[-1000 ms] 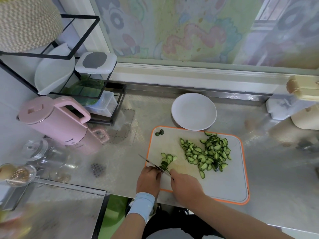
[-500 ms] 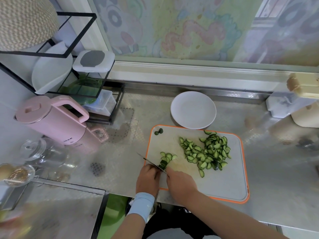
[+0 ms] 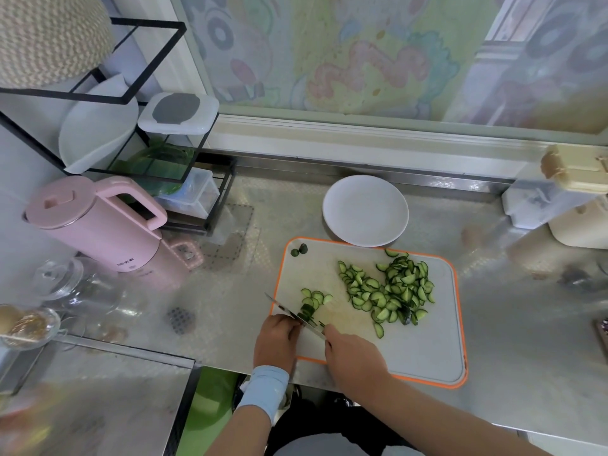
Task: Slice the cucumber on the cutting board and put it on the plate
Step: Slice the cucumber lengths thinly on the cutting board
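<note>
While the knife [image 3: 283, 308] blade hides the fingertips of my left hand [image 3: 278, 343] curled on the cucumber stub [image 3: 308, 310], near-left corner of the cutting board [image 3: 427, 350], right hand [image 3: 353, 357] wrapped round its hidden handle, stub's axis unclear, slices [image 3: 391, 291] heaped mid-board, plate [image 3: 365, 210] beyond.
</note>
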### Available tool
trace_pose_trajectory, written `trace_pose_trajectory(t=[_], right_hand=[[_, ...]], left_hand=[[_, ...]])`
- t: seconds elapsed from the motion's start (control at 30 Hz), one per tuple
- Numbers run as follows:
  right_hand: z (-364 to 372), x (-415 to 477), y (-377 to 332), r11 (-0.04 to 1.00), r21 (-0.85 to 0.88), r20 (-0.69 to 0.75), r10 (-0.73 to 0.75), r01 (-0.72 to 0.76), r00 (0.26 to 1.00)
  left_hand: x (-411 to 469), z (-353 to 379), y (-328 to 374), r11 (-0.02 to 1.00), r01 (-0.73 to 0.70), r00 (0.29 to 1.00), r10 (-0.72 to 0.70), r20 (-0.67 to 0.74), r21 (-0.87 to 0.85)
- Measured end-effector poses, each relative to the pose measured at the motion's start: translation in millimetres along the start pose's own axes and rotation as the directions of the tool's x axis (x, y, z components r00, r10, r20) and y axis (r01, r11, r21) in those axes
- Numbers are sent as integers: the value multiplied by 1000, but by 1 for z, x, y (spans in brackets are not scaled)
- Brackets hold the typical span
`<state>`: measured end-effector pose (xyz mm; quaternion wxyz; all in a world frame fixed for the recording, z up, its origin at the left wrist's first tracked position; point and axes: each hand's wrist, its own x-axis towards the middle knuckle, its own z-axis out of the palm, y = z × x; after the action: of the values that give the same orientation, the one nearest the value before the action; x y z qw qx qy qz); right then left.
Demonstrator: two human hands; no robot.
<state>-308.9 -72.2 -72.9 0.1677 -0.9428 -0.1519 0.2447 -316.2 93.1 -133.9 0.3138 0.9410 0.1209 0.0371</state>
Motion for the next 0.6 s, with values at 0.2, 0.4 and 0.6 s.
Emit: trace_pose_trajectory(t=[0.2, 0.4, 0.6], right_hand=[[5, 12, -5, 998, 60, 26, 28, -30, 999], [7, 25, -13, 998, 57, 39, -1, -1, 999], [3, 14, -7, 998, 64, 33, -2, 0, 999]], left_hand=[[-1, -1, -1, 999, -6, 1000, 6, -7, -46], [-3, 3, -4, 995, -90, 995, 89, -35, -34], [-3, 5, -6, 998, -21, 1000, 21, -12, -63]])
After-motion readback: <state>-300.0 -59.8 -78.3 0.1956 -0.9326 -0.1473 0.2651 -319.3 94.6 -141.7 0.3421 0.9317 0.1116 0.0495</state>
